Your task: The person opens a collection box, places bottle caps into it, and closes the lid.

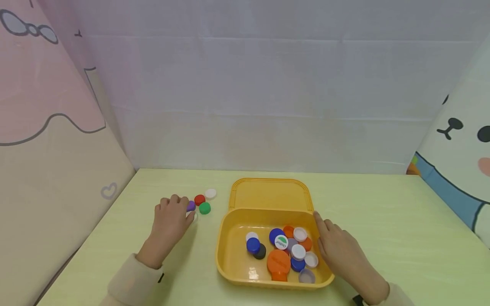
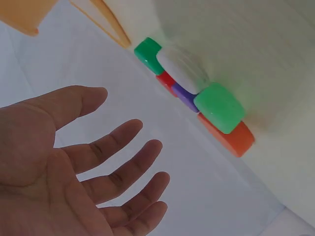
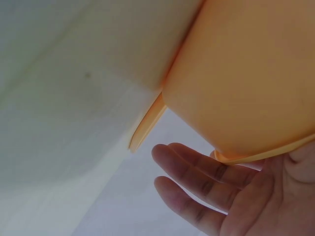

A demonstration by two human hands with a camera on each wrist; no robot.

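My left hand (image 1: 170,219) is over several bottle caps at the left, palm down, fingers loosely bent. Its wrist view shows the palm and spread fingers with nothing held. Near it lie a purple cap (image 1: 191,206), a red cap (image 1: 199,199), a green cap (image 1: 204,208) and a white cap (image 1: 210,194). A light green cap (image 2: 220,108) and an orange cap (image 2: 236,140) are hidden under the hand in the head view. My right hand (image 1: 342,250) holds the right rim of a yellow box (image 1: 229,250), thumb over the edge, other fingers outside.
Inside the box are many mixed caps, among them a large orange cap (image 1: 278,261), a blue cap (image 1: 253,245) and a black cap (image 1: 260,251). Behind it lies the yellow lid (image 1: 272,193). A cloth backdrop (image 1: 268,106) rises behind the pale table (image 1: 383,221).
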